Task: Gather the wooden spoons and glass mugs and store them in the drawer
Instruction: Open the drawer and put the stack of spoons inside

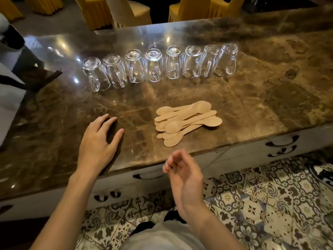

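Several clear glass mugs (158, 65) stand upside down in a row across the middle of the brown marble counter (270, 98). Nearer the front edge lies a loose pile of wooden spoons (185, 120). My left hand (98, 141) rests flat on the counter, fingers spread, to the left of the spoons. My right hand (183, 175) hovers in front of the counter edge, below the spoons, fingers loosely curled and holding nothing. A white drawer front with a curved handle (149, 175) sits shut under the counter edge, just left of my right hand.
More drawer fronts with dark handles (282, 141) run along the counter's right side. Yellow-covered chairs (129, 11) stand behind the counter. A dark folded object (36, 73) lies at the counter's left end. Patterned tile floor (261, 204) lies below.
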